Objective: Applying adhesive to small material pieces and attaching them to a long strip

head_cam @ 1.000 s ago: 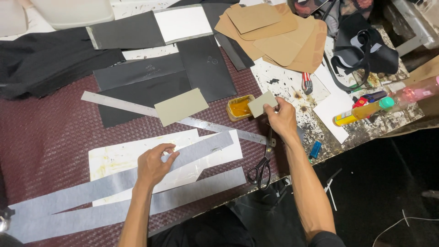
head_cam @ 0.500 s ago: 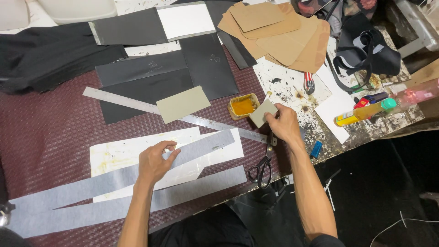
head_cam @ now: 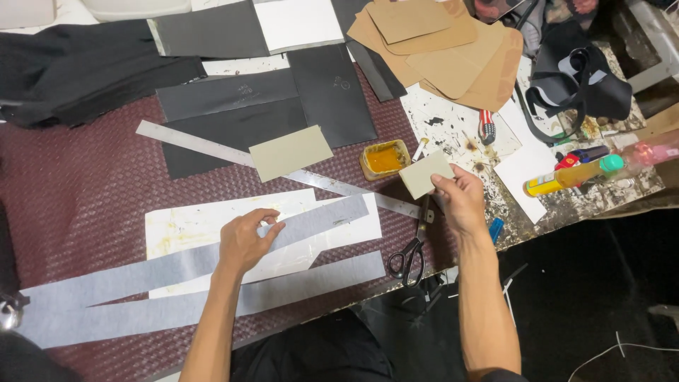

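The right hand pinches a small beige rectangular card, lifted just beside the small square tub of amber glue. The left hand presses flat on a long grey fabric strip over white paper, fingers loosely curled.

- The left hand lay palm down, fingers curled slightly with the thumb stretched toward the index fingertip, pressing flat.
- The left forearm ran up from the lower edge, bare.
- The right hand was raised, thumb and fingers pinched closed.
- The right forearm stretched up bare, wrist bent slightly.
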